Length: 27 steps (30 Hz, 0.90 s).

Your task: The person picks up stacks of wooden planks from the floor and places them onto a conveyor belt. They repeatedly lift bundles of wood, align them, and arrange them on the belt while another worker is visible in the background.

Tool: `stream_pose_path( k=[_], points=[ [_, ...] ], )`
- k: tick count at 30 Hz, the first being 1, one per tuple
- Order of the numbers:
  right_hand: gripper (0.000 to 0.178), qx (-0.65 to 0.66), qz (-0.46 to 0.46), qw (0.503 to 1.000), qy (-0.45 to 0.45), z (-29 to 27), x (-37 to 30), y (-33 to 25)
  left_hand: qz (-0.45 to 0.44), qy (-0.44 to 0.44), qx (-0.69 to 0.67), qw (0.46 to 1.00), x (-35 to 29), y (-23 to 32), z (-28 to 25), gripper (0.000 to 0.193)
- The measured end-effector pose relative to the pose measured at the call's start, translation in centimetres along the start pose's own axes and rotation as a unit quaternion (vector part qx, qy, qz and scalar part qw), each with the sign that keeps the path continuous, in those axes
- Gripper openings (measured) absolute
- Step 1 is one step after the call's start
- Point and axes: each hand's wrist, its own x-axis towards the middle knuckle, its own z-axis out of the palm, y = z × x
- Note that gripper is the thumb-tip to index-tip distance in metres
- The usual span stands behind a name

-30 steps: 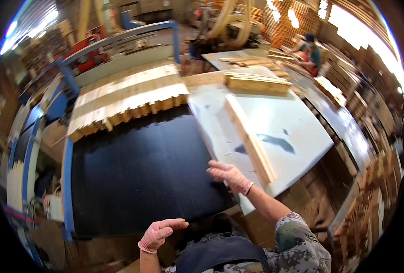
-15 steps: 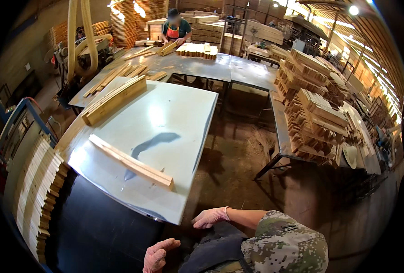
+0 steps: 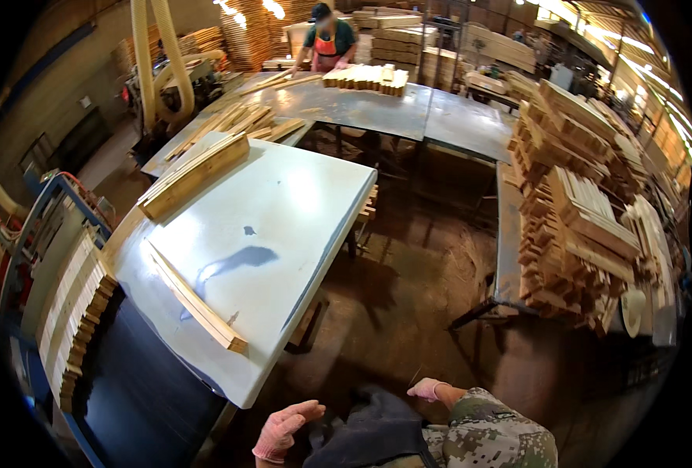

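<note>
My left hand point(image 3: 287, 430), in a pinkish work glove, hangs below the near corner of the pale-topped table point(image 3: 283, 187) with its fingers stretched out and nothing in them. To its right, in front of the dark apron point(image 3: 373, 429), my right hand point(image 3: 429, 388) wears a similar glove; its fingers point left and hold nothing. Neither hand touches the table. A pair of narrow wooden strips point(image 3: 194, 300) lies side by side across the near part of the pale top. Toward the far left edge stands a row of upright boards point(image 3: 194, 178).
A dark belt point(image 3: 143, 382) at lower left carries a row of wooden pieces point(image 3: 77, 312). Stacked lumber point(image 3: 572, 226) fills the right-hand table. Across the far metal table point(image 3: 361, 109), a co-worker point(image 3: 329, 43) stands by more wood. Brown floor point(image 3: 408, 288) lies between the tables.
My view has shifted, and the table sits farther left. My right hand has moved right, away from the table corner. The co-worker has straightened up and reaches toward strips at the left.
</note>
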Motion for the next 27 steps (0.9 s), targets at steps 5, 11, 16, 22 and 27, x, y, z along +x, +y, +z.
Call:
stream_pose_path(
  k=[5,11,16,22,27],
  points=[
    [0.045,-0.027,-0.020,0.999,0.017,-4.7,5.2,2.8,-0.039,0.058,-0.015,0.997,3.1,-4.0,5.7,0.055],
    [0.050,-0.166,-0.193,0.967,-0.018,-10.6,6.4,-4.5,-0.034,0.113,-0.014,0.993,4.1,-5.3,8.0,0.053],
    [0.046,-0.057,-0.237,0.970,-0.015,-11.8,5.4,-8.5,-0.061,0.128,-0.013,0.990,6.5,-3.6,9.9,0.048],
    [0.046,-0.235,-0.333,0.912,-0.046,-9.5,10.2,-5.0,-0.056,0.136,-0.019,0.989,6.6,-5.3,9.8,0.045],
    [0.044,-0.194,-0.092,0.973,-0.083,-6.6,12.2,-1.4,-0.047,0.168,-0.058,0.983,4.5,-6.4,7.9,0.045]
  ],
)
